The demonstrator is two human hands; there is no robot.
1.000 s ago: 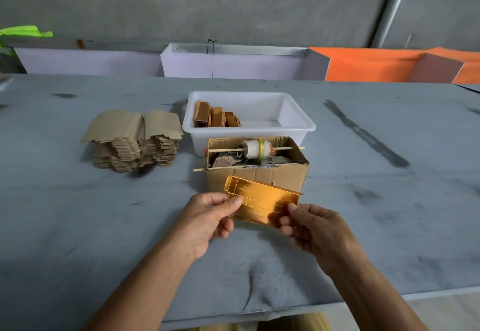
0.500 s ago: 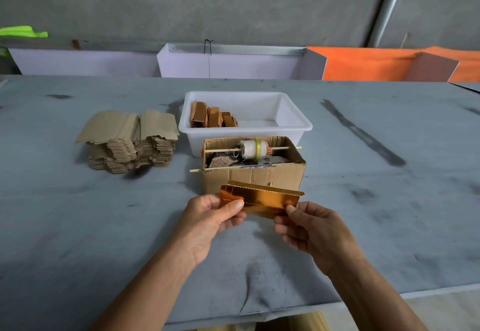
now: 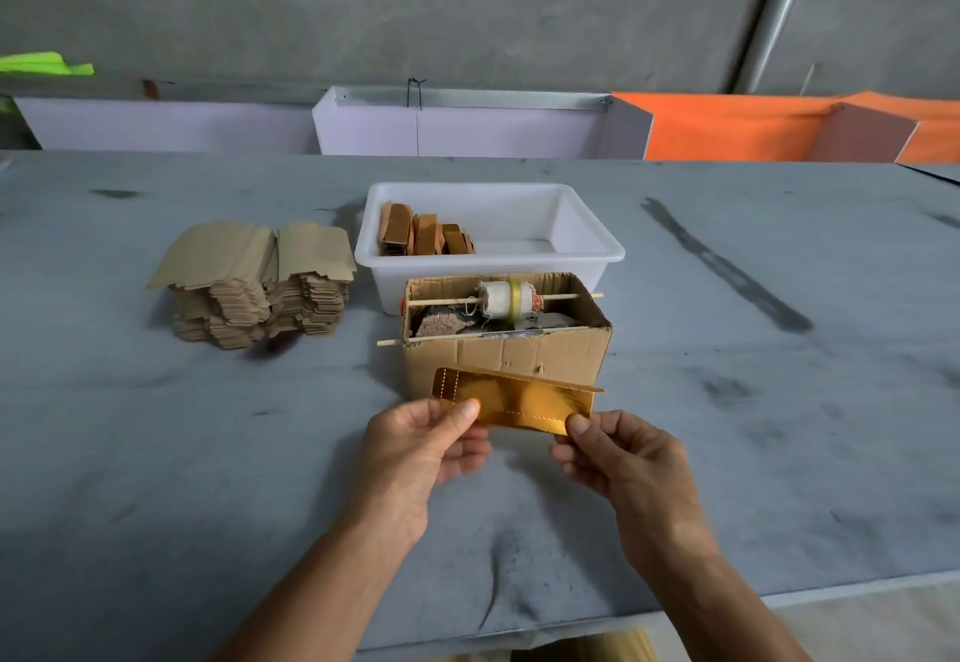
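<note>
Head view: the card (image 3: 519, 401) was pinched by left hand (image 3: 415, 448) and right hand (image 3: 623, 458), judged mid-fold, a crease along its dotted line (image 3: 524, 413) being called for next.

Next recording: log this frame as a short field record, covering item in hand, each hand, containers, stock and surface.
held item: shiny gold card strip with dotted fold lines
left hand: pinches the strip's left end
right hand: pinches its lower right corner
box: open brown cardboard box just behind the strip, white thread spool on a wooden stick across it
tub: white plastic tub, folded brown card pieces in its left end
stock: pile of flat tan card blanks left of the tub
surface: grey table
</note>
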